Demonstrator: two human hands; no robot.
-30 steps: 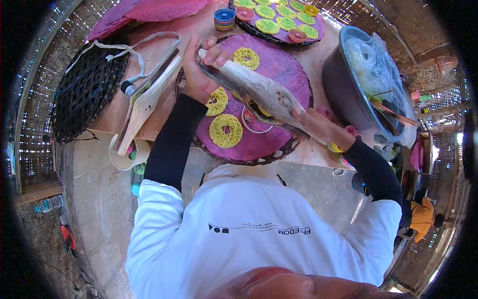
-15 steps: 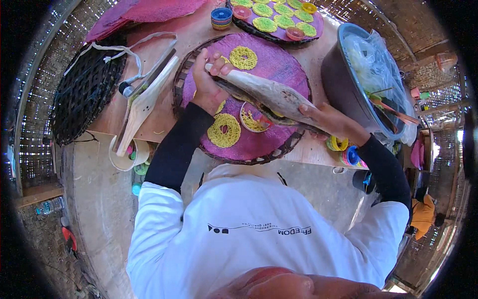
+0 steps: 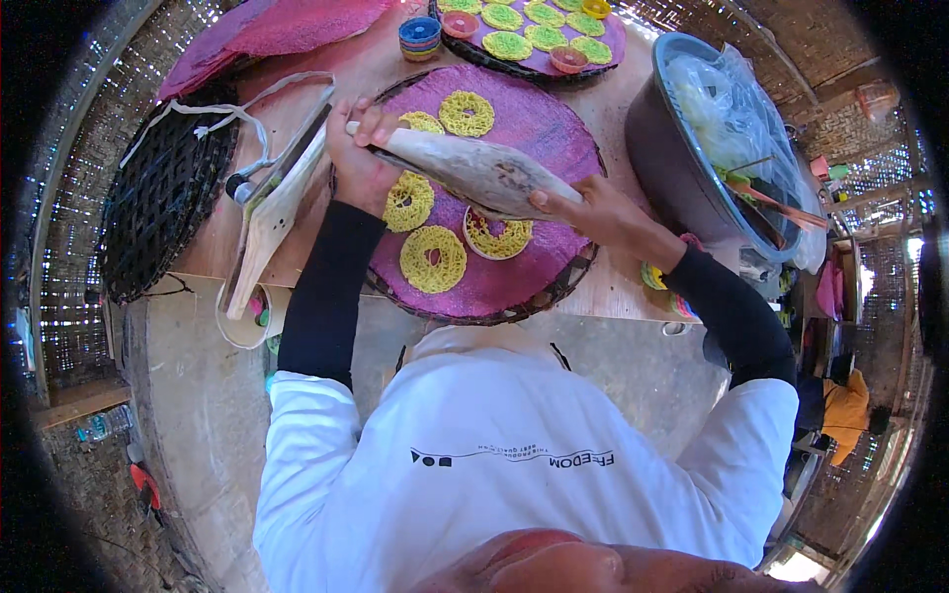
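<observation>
With both hands I hold a long, pale wooden press (image 3: 484,176) across the tray. My left hand (image 3: 362,158) is closed round its left handle, and my right hand (image 3: 615,217) grips the right end. Below lies a round woven tray (image 3: 473,318) lined with purple cloth (image 3: 539,114). Several lacy yellow strand rings (image 3: 415,263) rest on that cloth. Under the press, nearer my right hand, sits a pale-rimmed round mould (image 3: 472,237) with yellow strands in it; the press partly covers it.
Another wooden press (image 3: 267,229) leans over the table's near edge at left, beside a dark woven tray (image 3: 163,198). Stacked colourful rings (image 3: 420,38) and a second tray of yellow-green rings (image 3: 507,44) stand behind. A large grey tub (image 3: 652,148) with plastic bags is at right.
Both hands and the press have shifted left and the press has levelled somewhat. More yellow strands show in the mould, and the red patch inside it is mostly covered.
</observation>
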